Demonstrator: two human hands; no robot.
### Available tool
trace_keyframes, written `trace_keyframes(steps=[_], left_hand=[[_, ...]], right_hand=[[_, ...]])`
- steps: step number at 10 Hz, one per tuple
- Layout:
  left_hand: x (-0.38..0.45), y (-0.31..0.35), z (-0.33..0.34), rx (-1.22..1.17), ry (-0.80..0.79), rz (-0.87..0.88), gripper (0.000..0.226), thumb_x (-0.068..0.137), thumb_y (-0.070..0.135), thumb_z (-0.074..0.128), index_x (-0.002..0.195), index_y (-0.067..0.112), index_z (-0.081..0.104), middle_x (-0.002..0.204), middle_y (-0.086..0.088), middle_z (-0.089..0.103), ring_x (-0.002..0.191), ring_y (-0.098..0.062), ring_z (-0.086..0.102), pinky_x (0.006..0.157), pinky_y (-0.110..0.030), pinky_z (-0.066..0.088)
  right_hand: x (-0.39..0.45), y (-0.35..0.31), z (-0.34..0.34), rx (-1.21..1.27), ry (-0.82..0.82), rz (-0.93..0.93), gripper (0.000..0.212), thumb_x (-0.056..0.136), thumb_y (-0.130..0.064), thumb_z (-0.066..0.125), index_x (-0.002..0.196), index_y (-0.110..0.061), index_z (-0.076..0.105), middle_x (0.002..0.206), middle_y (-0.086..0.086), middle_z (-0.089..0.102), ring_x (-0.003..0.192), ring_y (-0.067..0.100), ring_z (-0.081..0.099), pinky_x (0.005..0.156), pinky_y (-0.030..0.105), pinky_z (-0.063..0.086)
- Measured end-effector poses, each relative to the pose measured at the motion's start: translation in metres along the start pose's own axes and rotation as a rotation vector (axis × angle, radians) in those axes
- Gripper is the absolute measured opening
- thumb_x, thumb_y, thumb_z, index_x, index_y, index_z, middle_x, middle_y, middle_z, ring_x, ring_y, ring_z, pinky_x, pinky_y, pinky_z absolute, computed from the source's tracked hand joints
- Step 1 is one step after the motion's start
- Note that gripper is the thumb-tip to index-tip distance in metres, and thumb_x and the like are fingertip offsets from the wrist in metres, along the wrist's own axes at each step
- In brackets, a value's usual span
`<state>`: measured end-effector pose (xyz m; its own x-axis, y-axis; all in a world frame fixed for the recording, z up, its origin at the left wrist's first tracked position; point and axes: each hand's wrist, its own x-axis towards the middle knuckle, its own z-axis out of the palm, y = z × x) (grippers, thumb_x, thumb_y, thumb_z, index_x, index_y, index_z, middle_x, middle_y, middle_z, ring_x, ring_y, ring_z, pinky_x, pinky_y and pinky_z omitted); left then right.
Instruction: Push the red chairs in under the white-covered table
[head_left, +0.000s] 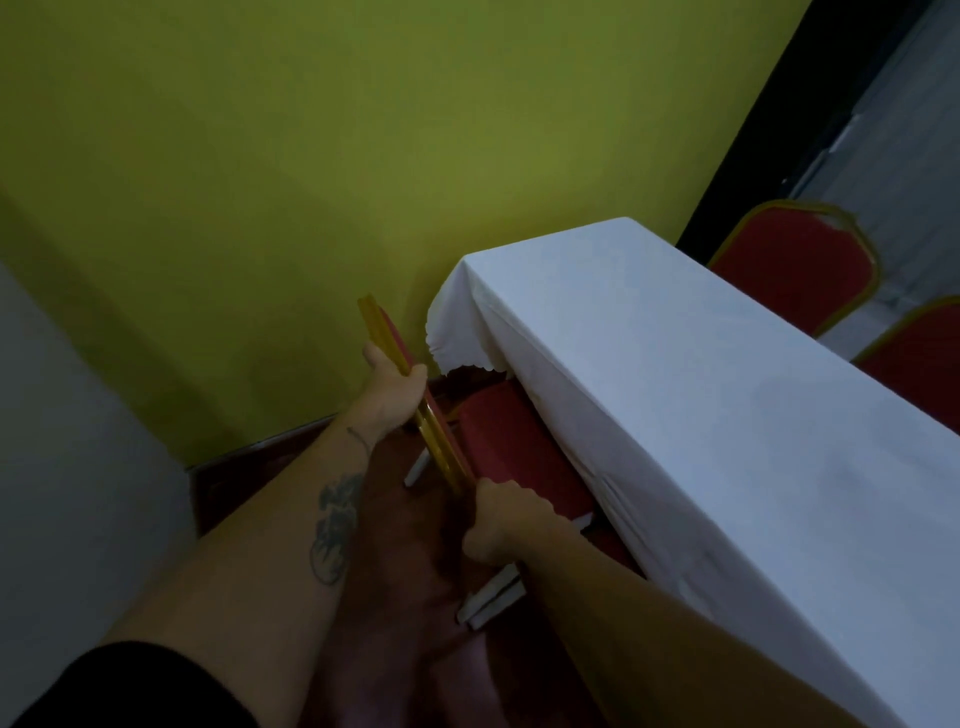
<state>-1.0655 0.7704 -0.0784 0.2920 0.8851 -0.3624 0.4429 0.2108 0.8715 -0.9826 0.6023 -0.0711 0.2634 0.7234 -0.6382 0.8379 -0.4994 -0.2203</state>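
Head view, dim room, camera tilted. You stand at the near long side of the white-covered table (701, 415), both hands on the red padded chair with a gold metal frame (498, 441).

How to do it well: push level and straight toward the table, both arms working evenly so the chair does not twist. Keep the seat low enough to slide beneath the hanging white cloth without snagging its scalloped edge. The red seat already sits partly under the cloth, so the push looks partway done (judged from the seat's position only). Watch the pale chair legs (491, 605) on the dark red floor (395, 623); a caught foot could tip the back toward you.

Hands: your left hand (396, 387) wraps the upper gold rail of the backrest, fingers curled closed around it, thumb on the near side. Your right hand (501, 522) clasps the lower end of the same rail, fingers folded over the edge.

Two more red gold-framed chairs (795, 265) stand at the far side, backs showing above the tabletop; whether they are pushed in cannot be told.
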Motion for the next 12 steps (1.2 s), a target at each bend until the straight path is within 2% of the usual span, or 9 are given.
trace_keyframes(steps=[1, 2, 3, 4, 6, 8, 9, 10, 12], left_hand=[[-0.022, -0.022, 0.019, -0.118, -0.062, -0.039, 0.08, 0.096, 0.022, 0.061, 0.156, 0.016, 0.008, 0.13, -0.002, 0.052, 0.099, -0.017, 0.059, 0.083, -0.039, 0.053], [-0.036, -0.036, 0.032, -0.175, -0.122, -0.132, 0.079, 0.093, 0.018, 0.068, 0.151, 0.025, 0.015, 0.121, 0.0, 0.057, 0.086, -0.016, 0.062, 0.069, -0.04, 0.059], [-0.038, -0.047, 0.036, -0.237, -0.178, -0.18, 0.07, 0.09, 0.016, 0.071, 0.147, 0.026, 0.031, 0.122, -0.003, 0.064, 0.097, -0.02, 0.067, 0.08, -0.049, 0.061], [-0.036, -0.046, 0.041, -0.226, -0.181, -0.206, 0.042, 0.091, 0.014, 0.069, 0.13, 0.018, 0.053, 0.117, -0.009, 0.069, 0.098, -0.022, 0.068, 0.074, -0.044, 0.061], [-0.039, -0.045, 0.064, -0.201, -0.135, -0.161, 0.032, 0.09, 0.017, 0.069, 0.12, 0.019, 0.057, 0.111, -0.005, 0.068, 0.094, -0.018, 0.067, 0.053, -0.032, 0.056], [-0.03, -0.038, 0.074, -0.243, -0.153, -0.16, 0.038, 0.088, 0.015, 0.067, 0.123, 0.015, 0.053, 0.11, -0.011, 0.07, 0.093, -0.025, 0.072, 0.059, -0.038, 0.061], [-0.036, -0.038, 0.075, -0.223, -0.126, -0.149, 0.021, 0.092, 0.018, 0.066, 0.111, 0.012, 0.058, 0.104, -0.013, 0.072, 0.089, -0.026, 0.073, 0.061, -0.04, 0.061], [-0.044, -0.034, 0.08, -0.143, -0.074, -0.181, 0.04, 0.088, 0.026, 0.064, 0.121, 0.003, 0.057, 0.109, -0.02, 0.071, 0.091, -0.031, 0.072, 0.064, -0.039, 0.061], [-0.06, -0.013, 0.079, 0.238, 0.041, -0.121, 0.076, 0.063, 0.026, 0.053, 0.129, -0.01, 0.054, 0.129, -0.027, 0.06, 0.111, -0.039, 0.063, 0.082, -0.043, 0.057]], right_hand=[[-0.013, 0.014, 0.018, -0.074, -0.024, 0.055, 0.057, 0.088, -0.037, 0.066, 0.136, -0.012, 0.047, 0.132, 0.01, 0.053, 0.12, 0.03, 0.055, 0.097, 0.041, 0.045], [-0.014, 0.023, 0.026, -0.067, 0.09, 0.046, 0.054, 0.085, -0.033, 0.069, 0.13, -0.015, 0.048, 0.127, 0.01, 0.056, 0.115, 0.03, 0.058, 0.093, 0.041, 0.048], [-0.016, 0.027, 0.022, -0.026, 0.158, -0.014, 0.052, 0.084, -0.026, 0.07, 0.128, -0.013, 0.045, 0.124, 0.012, 0.057, 0.113, 0.034, 0.059, 0.09, 0.042, 0.05], [-0.014, 0.032, 0.014, -0.008, 0.199, -0.065, 0.055, 0.086, -0.024, 0.068, 0.131, -0.01, 0.039, 0.127, 0.016, 0.055, 0.115, 0.038, 0.057, 0.09, 0.043, 0.047], [0.001, 0.053, 0.0, 0.114, 0.231, 0.002, 0.062, 0.081, -0.025, 0.07, 0.13, -0.012, 0.035, 0.125, 0.015, 0.056, 0.114, 0.038, 0.058, 0.088, 0.042, 0.049], [0.005, 0.061, 0.003, 0.232, 0.302, 0.055, 0.066, 0.078, -0.029, 0.069, 0.131, -0.012, 0.034, 0.12, 0.013, 0.055, 0.11, 0.038, 0.058, 0.082, 0.04, 0.047], [0.001, 0.067, 0.003, 0.255, 0.324, 0.034, 0.057, 0.082, -0.036, 0.066, 0.126, -0.013, 0.04, 0.116, 0.011, 0.057, 0.104, 0.035, 0.059, 0.076, 0.037, 0.045], [-0.009, 0.077, 0.002, 0.259, 0.352, 0.004, 0.047, 0.088, -0.044, 0.059, 0.122, -0.014, 0.045, 0.117, 0.011, 0.058, 0.103, 0.034, 0.061, 0.079, 0.038, 0.048], [-0.037, 0.111, -0.033, 0.268, 0.381, -0.028, 0.059, 0.095, -0.041, 0.054, 0.143, -0.008, 0.043, 0.142, 0.017, 0.054, 0.124, 0.034, 0.055, 0.102, 0.041, 0.047]])
